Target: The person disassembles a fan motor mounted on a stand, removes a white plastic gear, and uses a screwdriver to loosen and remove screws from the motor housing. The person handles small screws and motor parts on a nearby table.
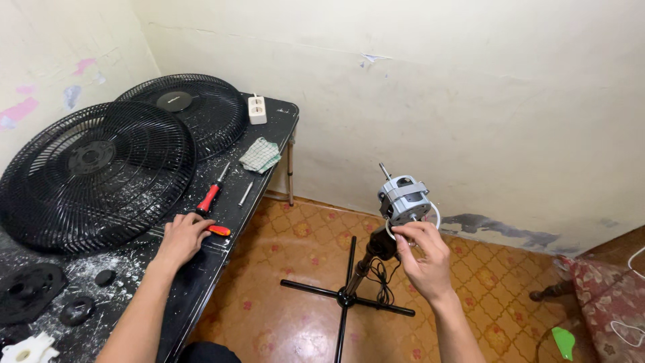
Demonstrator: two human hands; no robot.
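My right hand (422,259) grips the underside of a bare grey fan motor (404,199) with a white wire looped behind it. The motor sits atop a black stand (349,286) with a cross-shaped base on the tiled floor. My left hand (181,236) rests on the black table (201,272), fingers closed over a small orange-handled tool (219,230). Just beyond it lies a red-handled screwdriver (210,196). A metal rod (246,193) lies to the right of the screwdriver.
Two black fan grilles (101,171) (195,111) lean against the wall on the table. A white power strip (256,109), a checked cloth (260,154), black round parts (30,288) and a white plastic part (27,349) also lie there. A patterned cushion (601,296) sits at right.
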